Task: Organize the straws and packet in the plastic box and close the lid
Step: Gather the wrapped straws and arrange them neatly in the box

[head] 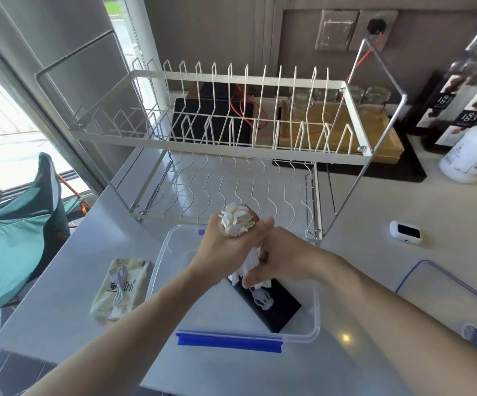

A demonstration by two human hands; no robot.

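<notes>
My left hand [225,241] wraps a bundle of white straws [235,220], fingers curled round its upper part so that the cut ends fan out above my fist. My right hand [274,258] grips the same bundle lower down, fingers curled about the shafts, its thumb lying against my left hand. The bundle stands nearly upright, directly above the open plastic box [314,315], a clear tub resting on the pale counter [374,252] with a blue latch [228,341] along its near edge. The lower ends of the straws reach down to a black packet [277,307] with a white print, which lies at a slant inside the box toward its right half; whether the straws touch the packet I cannot tell. To the left of the box, just beside it on the counter, lies a cream-coloured pack [120,287] with a white cable on top. The clear lid [446,287] with a blue rim lies flat on the counter to the right, apart from the box. Behind the box stands a white wire dish rack [220,138]. A small white case [405,231] sits to the right of the rack, and bottles [471,132] stand at the far right. A teal folding chair [17,247] is at the left, beside the counter.
</notes>
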